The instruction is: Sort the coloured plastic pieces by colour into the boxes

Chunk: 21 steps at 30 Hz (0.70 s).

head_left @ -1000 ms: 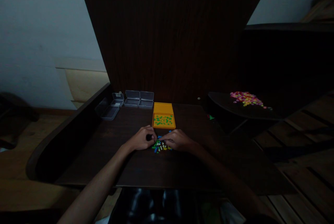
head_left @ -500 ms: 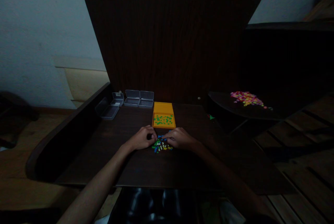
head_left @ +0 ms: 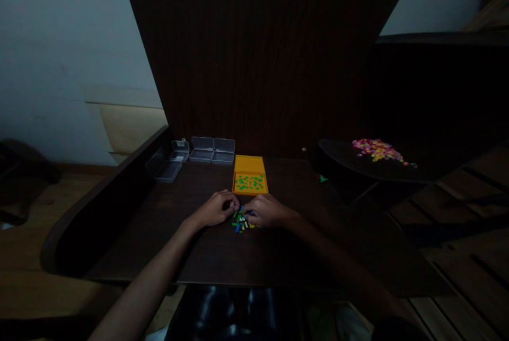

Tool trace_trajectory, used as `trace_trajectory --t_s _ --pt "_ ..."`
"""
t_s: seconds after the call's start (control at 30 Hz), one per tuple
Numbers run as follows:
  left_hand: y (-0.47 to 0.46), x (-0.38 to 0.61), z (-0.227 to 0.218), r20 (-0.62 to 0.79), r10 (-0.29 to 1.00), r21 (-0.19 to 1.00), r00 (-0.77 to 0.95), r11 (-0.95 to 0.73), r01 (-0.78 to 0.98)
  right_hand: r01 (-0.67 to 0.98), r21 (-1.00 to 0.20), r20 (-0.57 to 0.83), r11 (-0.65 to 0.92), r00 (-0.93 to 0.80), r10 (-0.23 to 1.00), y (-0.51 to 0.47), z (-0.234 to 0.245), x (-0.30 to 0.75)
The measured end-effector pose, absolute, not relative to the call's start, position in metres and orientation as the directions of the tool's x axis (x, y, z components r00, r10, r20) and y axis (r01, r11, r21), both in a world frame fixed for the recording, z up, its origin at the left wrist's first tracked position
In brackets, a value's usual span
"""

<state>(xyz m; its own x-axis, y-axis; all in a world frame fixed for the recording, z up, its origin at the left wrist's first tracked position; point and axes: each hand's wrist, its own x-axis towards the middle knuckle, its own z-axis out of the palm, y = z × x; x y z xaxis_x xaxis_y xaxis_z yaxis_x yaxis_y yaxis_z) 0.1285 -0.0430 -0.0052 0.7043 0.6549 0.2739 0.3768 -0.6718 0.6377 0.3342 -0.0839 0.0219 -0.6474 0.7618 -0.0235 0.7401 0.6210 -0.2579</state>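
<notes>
A loose pile of small toy bricks (head_left: 240,222) in green, blue, white and yellow lies on the dark wooden table. My left hand (head_left: 218,209) rests at the pile's left edge, thumb and fingertips pinched together; whatever they hold is too small to make out. From the other side my right hand (head_left: 267,210) reaches over the bricks and hides part of them. Its fingers are curled, with the tips down among blue pieces. Just beyond both hands stands an open yellow box (head_left: 249,164), with many small green pieces (head_left: 250,182) spread over its floor.
Clear plastic cases with raised lids (head_left: 212,156) stand at the back left, and another open clear case (head_left: 169,170) is nearer the side board. A heap of pink and yellow pieces (head_left: 377,150) lies on a ledge at right. A small green item (head_left: 323,178) sits near the table's right side.
My right hand has shifted a little left, farther over the bricks and closer to my left hand. My left hand has stayed nearly in place. The box and cases have not moved.
</notes>
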Motion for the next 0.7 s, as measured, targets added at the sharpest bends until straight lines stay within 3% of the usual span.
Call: trace_trajectory --t_s 0.2,0.47,0.7 --pt "-0.041 0.128 -0.006 0.257 0.661 0.629 0.705 -0.668 0.397 0.747 -0.231 -0.057 0.623 -0.65 0.758 -0.08 0.027 0.337" --pt "-0.039 0.126 -0.006 0.263 0.664 0.625 0.7 -0.67 0.401 0.774 -0.288 -0.06 0.564 -0.602 0.796 -0.079 0.032 0.34" --pt "-0.043 0.126 -0.002 0.267 0.653 0.659 0.709 -0.66 0.361 0.839 -0.33 0.007 0.433 -0.456 0.89 -0.061 0.036 0.368"
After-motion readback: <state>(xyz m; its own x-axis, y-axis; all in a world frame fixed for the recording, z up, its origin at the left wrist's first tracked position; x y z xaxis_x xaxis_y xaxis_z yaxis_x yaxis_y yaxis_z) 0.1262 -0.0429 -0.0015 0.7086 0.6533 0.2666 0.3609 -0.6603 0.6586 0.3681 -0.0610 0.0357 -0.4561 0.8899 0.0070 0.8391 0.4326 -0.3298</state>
